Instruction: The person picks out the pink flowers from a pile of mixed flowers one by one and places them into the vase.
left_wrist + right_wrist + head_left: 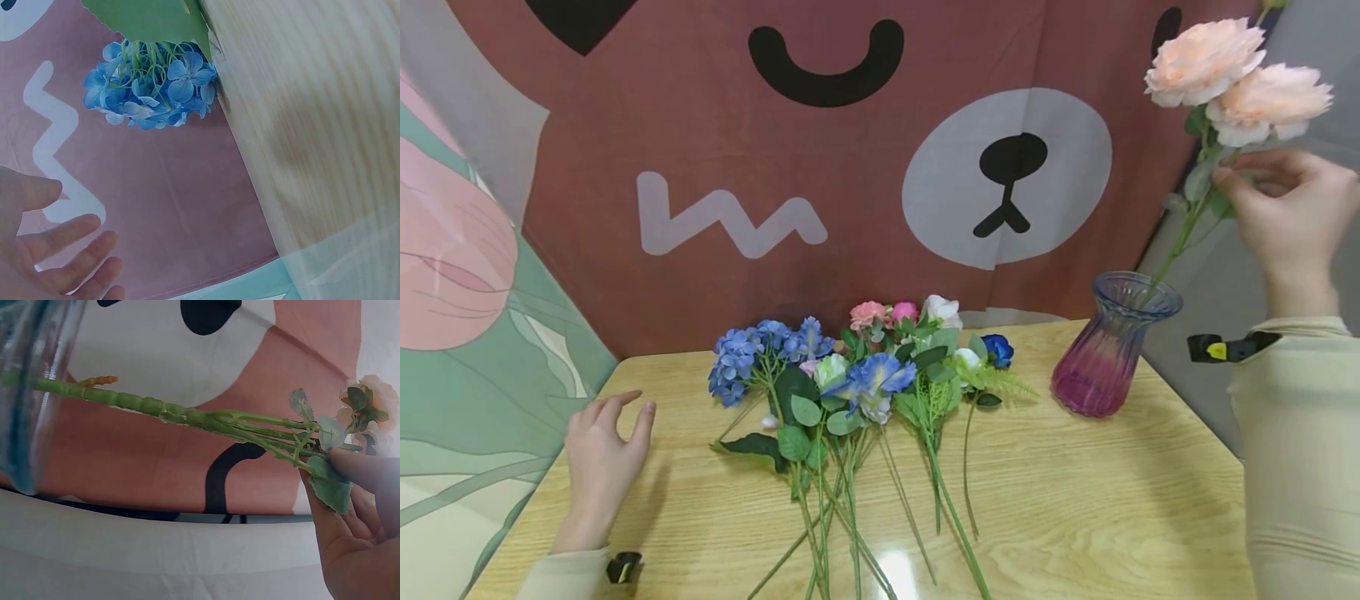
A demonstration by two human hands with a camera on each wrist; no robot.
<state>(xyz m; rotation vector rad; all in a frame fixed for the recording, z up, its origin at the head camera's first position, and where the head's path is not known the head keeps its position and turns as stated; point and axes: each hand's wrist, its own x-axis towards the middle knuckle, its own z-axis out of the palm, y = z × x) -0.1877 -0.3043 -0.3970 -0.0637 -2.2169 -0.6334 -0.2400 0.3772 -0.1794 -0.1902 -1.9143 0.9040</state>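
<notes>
My right hand (1292, 208) pinches a pale peach flower (1206, 62) by its stem, just below the ruffled blooms. The green stem (144, 403) slants down into the mouth of a glass vase (1093, 358), blue at the rim and pink-purple at the base. In the right wrist view, thumb and fingers close round the thin upper branches beside a small leaf (331, 487). My left hand (602, 458) hovers over the table's left side, fingers spread and holding nothing. Nearest to it lies a blue hydrangea (733, 362), which the left wrist view shows beyond the fingers.
A pile of mixed flowers lies mid-table, with a blue-and-white iris-like bloom (872, 383), white roses (942, 311) and a dark blue flower (997, 350). Their stems point toward the front of the wooden table (1075, 508). A brown cartoon-print cloth (850, 167) hangs behind.
</notes>
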